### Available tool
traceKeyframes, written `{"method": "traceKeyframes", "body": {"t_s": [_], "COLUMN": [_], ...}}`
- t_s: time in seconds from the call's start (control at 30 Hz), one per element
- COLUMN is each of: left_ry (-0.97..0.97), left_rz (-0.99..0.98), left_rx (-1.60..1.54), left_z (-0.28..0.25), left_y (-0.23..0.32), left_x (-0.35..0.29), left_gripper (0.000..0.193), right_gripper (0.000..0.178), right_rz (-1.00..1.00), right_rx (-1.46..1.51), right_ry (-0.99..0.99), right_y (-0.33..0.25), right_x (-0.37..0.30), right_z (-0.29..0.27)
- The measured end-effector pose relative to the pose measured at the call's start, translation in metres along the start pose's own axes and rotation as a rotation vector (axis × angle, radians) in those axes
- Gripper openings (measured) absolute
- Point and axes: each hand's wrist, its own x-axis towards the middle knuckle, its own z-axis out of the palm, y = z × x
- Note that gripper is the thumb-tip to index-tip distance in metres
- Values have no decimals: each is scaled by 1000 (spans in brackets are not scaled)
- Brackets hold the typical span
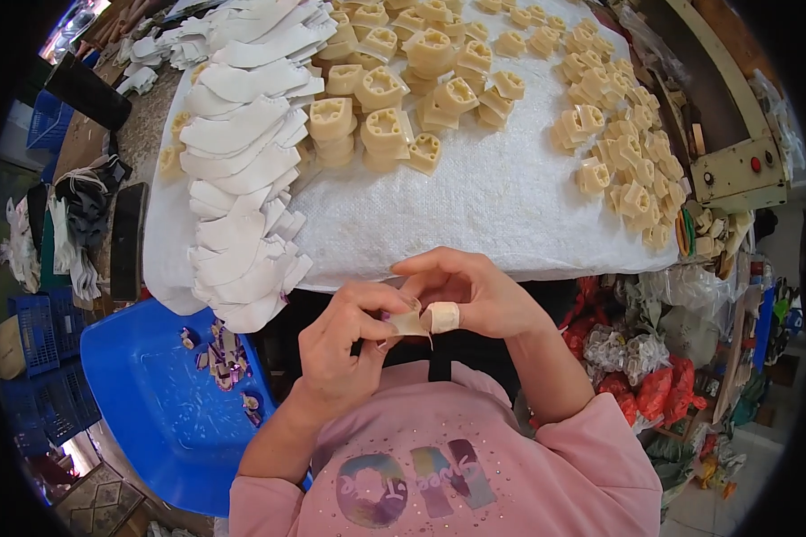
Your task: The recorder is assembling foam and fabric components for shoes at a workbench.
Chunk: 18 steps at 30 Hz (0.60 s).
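Close to my body, just off the table's near edge, my two hands meet over a small, thin cream-coloured piece. My left hand pinches it between thumb and fingers. Beside it, my right hand has its fingers curled, with the thumb tip against the piece's right end. A band of off-white tape wraps that thumb. My fingers partly hide the piece, so its full shape does not show. Beyond my hands, white curved strips lie overlapped in a long row, beside stacked cream moulded blocks with hollows.
A white woven sheet covers the table. More cream blocks crowd its right side. At lower left, a blue basin holds small purple-and-cream pieces. A phone and a black cylinder are left; red bags are right.
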Motion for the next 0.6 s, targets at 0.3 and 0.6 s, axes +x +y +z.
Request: {"method": "traceKeyframes", "body": {"t_s": [0.3,0.6], "left_ry": [-50,308], "left_rz": [33,-449], "left_rx": [251,-280], "left_z": [-3,6], "left_y": [1,6], "left_x": [2,4], "left_gripper": [23,10], "right_gripper": [36,29], "right_rz": [-35,-333], "right_rx": [-100,-156], "right_ry": [-84,48], "right_y": [5,17], "right_x": [7,13], "right_z": [6,2]}}
